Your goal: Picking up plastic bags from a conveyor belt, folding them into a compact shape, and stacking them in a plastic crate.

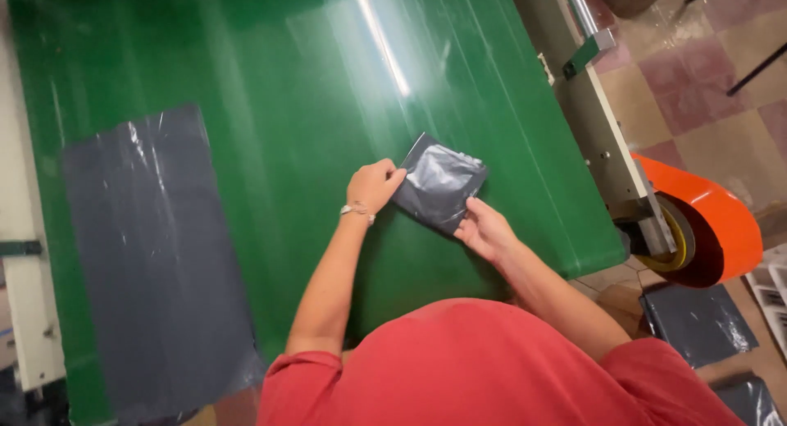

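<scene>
I've got left hand [373,186] and right hand [485,229] pinching the small grey pouch [438,183] on the green belt [270,82], mid-fold I'd say; next needs a flattening press.

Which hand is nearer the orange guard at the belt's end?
Right. The right hand holds the small grey bag on the side toward the orange guard; the left hand holds its far side.

1 head-worn view, looking steeply down, close over the glossy green flat desk [270,90], red-shirted chest at bottom edge
</scene>
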